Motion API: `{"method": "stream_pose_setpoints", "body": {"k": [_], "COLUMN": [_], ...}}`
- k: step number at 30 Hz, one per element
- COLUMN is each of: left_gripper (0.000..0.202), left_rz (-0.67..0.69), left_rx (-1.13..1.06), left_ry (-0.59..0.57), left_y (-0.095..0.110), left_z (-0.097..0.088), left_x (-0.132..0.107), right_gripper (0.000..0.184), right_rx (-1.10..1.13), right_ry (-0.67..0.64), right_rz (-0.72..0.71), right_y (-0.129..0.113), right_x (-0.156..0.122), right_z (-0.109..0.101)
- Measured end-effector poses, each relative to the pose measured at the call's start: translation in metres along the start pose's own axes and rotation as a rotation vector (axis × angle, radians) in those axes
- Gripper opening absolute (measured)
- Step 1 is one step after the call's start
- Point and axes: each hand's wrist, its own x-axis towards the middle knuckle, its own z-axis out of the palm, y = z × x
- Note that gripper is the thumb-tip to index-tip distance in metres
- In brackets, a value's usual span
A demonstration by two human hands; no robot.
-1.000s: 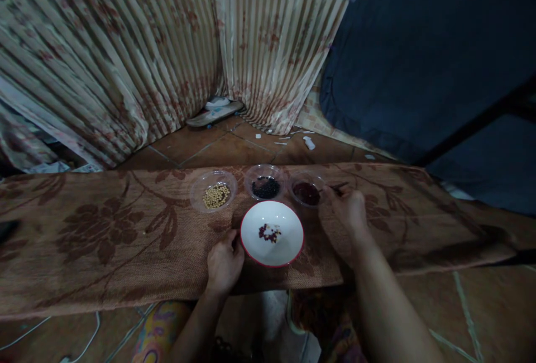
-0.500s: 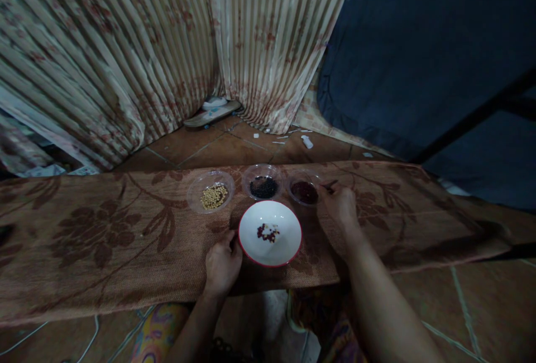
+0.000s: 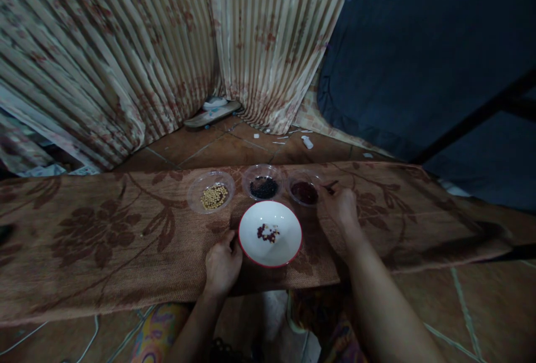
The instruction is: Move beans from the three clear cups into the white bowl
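A white bowl [image 3: 288,243] with a red rim stands on the cloth, holding a few dark red beans and pale yellow ones. At its left side, my left hand [image 3: 224,264] is closed on the rim. My right hand [image 3: 340,206] is at the right edge of a clear plastic bowl of small dark red beans [image 3: 304,192]. Its fingers are drawn together, with a small dark shape at them that I cannot make out. Left of that bowl are a clear bowl of black beans [image 3: 263,187] and another of yellow soybeans [image 3: 214,197].
A brown flowered cloth [image 3: 98,229] covers the long narrow table. Behind it hang striped curtains [image 3: 268,44] and a dark blue cloth [image 3: 419,61]. A slipper-like object [image 3: 213,115] and white scraps [image 3: 307,142] lie on the tiled floor.
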Motion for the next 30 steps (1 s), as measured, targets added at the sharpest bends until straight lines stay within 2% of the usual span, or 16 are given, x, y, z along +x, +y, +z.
{"method": "stream_pose_setpoints", "body": {"k": [3,7,14,26,30], "left_gripper": [0.028,0.028,0.027,0.028,0.027], "left_rz": [0.007,0.006,0.021,0.01,0.022], "left_rx": [-0.016,-0.027,-0.036,-0.023,-0.037], "left_ry": [0.006,0.01,0.022,0.01,0.015], "left_y": [0.0002,0.0001,-0.0023,-0.0009,-0.0014], "left_z": [0.0002,0.0006,0.0025,0.0005,0.0015], "left_x": [0.0001,0.0001,0.0003,-0.001,-0.0003], "right_gripper": [0.037,0.034,0.037,0.04,0.039], "right_rx": [-0.157,-0.204,-0.212,-0.199,-0.119], "right_ry": [0.069,0.044,0.037,0.053,0.106], "right_rz": [0.058,0.067,0.1,0.058,0.026], "right_y": [-0.0012,-0.0031,-0.0073,-0.0084,-0.008], "right_x": [0.0,0.0,-0.0005,-0.0007,-0.0026], "right_z": [0.001,0.0016,0.0,-0.0001,-0.0036]}}
